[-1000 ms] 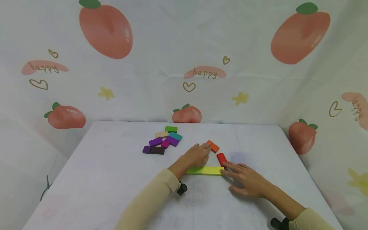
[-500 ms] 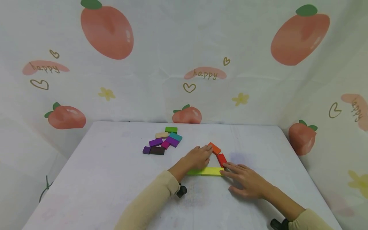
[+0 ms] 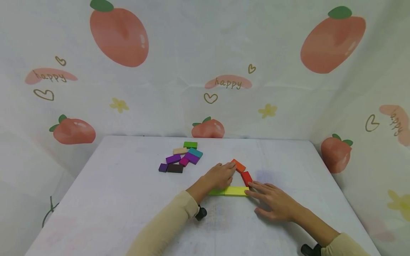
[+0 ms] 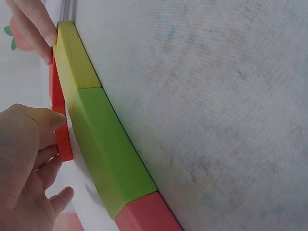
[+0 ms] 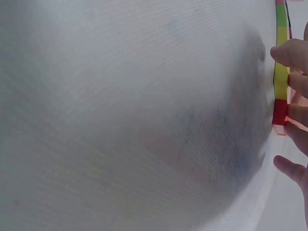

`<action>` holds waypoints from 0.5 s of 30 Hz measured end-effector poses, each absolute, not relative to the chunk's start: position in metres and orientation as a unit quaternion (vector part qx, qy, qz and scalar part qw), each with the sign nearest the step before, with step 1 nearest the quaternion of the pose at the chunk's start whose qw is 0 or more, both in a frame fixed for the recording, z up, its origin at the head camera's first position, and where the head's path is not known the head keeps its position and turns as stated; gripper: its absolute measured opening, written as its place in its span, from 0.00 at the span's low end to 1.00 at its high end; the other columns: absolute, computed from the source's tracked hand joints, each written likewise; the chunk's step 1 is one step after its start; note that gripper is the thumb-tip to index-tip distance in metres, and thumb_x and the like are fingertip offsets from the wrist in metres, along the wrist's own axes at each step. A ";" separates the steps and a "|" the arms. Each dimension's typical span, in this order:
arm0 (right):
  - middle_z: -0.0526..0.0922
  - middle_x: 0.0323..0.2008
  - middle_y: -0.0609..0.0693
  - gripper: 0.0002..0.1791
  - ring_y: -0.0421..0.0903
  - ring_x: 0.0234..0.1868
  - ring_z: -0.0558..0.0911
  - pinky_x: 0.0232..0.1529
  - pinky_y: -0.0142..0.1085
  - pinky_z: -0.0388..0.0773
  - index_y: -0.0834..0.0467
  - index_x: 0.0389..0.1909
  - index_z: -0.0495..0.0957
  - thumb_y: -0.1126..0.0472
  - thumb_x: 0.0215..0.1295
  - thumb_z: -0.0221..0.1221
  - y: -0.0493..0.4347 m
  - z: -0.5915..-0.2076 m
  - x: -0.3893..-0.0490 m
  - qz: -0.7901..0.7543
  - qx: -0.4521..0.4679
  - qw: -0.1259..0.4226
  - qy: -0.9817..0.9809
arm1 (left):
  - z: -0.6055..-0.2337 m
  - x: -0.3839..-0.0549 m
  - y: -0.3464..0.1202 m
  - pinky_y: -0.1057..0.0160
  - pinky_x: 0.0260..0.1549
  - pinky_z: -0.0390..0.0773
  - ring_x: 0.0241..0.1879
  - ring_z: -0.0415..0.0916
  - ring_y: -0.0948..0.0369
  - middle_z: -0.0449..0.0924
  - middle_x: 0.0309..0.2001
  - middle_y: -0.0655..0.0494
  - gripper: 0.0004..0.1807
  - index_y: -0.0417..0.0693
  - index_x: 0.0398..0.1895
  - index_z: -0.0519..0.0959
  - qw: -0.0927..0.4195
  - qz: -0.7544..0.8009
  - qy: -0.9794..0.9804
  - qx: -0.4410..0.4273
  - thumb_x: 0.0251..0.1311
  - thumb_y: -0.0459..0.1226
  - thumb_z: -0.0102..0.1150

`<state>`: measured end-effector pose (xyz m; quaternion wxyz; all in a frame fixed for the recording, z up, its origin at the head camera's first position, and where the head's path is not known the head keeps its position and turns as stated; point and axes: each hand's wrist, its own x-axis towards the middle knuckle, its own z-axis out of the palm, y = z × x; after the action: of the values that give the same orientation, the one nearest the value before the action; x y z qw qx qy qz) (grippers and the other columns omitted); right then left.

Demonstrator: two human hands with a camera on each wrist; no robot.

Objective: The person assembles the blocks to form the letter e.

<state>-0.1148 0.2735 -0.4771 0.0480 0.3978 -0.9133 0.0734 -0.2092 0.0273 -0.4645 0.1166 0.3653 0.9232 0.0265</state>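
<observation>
My left hand (image 3: 220,176) pinches the orange block (image 3: 239,166) between thumb and fingers at its left end. Angled below it is a red block (image 3: 246,178), its upper end at the orange one's lower corner. My right hand (image 3: 276,202) lies with spread fingers, fingertips touching the red block and the right end of a yellow block (image 3: 236,191). Left of the yellow one, a light green block (image 3: 216,192) continues the row, partly covered by my left wrist. In the left wrist view a pinkish-red block (image 4: 147,215) follows the green one; the head view hides it.
At the back left of the white table (image 3: 121,199) lies a cluster of several blocks, among them a green block (image 3: 190,145), a teal block (image 3: 195,153), a dark brown block (image 3: 175,168) and a magenta block (image 3: 184,161). A printed cloth (image 3: 166,106) hangs behind.
My left hand has drawn the orange block slightly toward me and right, closing the gap to the red block. My right hand has stayed in place.
</observation>
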 end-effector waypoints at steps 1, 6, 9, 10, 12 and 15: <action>0.73 0.68 0.52 0.36 0.53 0.67 0.73 0.57 0.57 0.76 0.46 0.67 0.74 0.45 0.56 0.69 0.273 -0.477 -0.115 0.072 0.397 0.048 -0.914 | -0.465 -0.209 0.027 0.53 0.70 0.59 0.76 0.51 0.62 0.56 0.77 0.59 0.31 0.50 0.77 0.59 0.117 0.027 0.923 0.366 0.74 0.46 0.48; 0.73 0.68 0.53 0.36 0.53 0.66 0.73 0.57 0.57 0.76 0.46 0.67 0.74 0.45 0.56 0.69 0.273 -0.478 -0.115 0.072 0.399 0.051 -0.913 | -0.465 -0.209 0.024 0.54 0.70 0.60 0.75 0.52 0.62 0.56 0.77 0.59 0.30 0.50 0.77 0.59 0.111 0.023 0.921 0.372 0.75 0.45 0.47; 0.73 0.68 0.53 0.36 0.53 0.66 0.73 0.57 0.57 0.76 0.46 0.67 0.74 0.45 0.56 0.69 0.273 -0.479 -0.115 0.072 0.400 0.052 -0.912 | -0.465 -0.208 0.024 0.54 0.70 0.60 0.76 0.52 0.62 0.56 0.77 0.58 0.30 0.49 0.77 0.59 0.110 0.023 0.921 0.374 0.75 0.44 0.46; 0.73 0.68 0.53 0.36 0.53 0.67 0.73 0.57 0.57 0.76 0.46 0.67 0.74 0.45 0.56 0.69 0.273 -0.479 -0.115 0.072 0.400 0.052 -0.912 | -0.464 -0.208 0.024 0.54 0.70 0.61 0.76 0.52 0.62 0.56 0.77 0.58 0.30 0.49 0.77 0.59 0.110 0.023 0.921 0.374 0.75 0.44 0.46; 0.73 0.68 0.53 0.36 0.54 0.67 0.73 0.56 0.57 0.76 0.47 0.67 0.74 0.46 0.56 0.69 0.273 -0.479 -0.115 0.073 0.401 0.051 -0.912 | -0.464 -0.207 0.024 0.54 0.70 0.61 0.76 0.52 0.61 0.56 0.77 0.57 0.30 0.48 0.77 0.59 0.109 0.024 0.920 0.375 0.75 0.44 0.45; 0.73 0.68 0.54 0.36 0.54 0.67 0.73 0.56 0.57 0.76 0.47 0.68 0.74 0.47 0.56 0.69 0.273 -0.479 -0.115 0.078 0.402 0.050 -0.911 | -0.464 -0.206 0.024 0.56 0.69 0.62 0.75 0.53 0.61 0.56 0.77 0.57 0.30 0.48 0.77 0.59 0.103 0.022 0.921 0.376 0.75 0.44 0.46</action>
<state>-0.1150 0.2734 -0.4791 0.0502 0.4024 -0.9108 0.0775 -0.2063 0.0244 -0.4636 0.1032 0.3761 0.9206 0.0216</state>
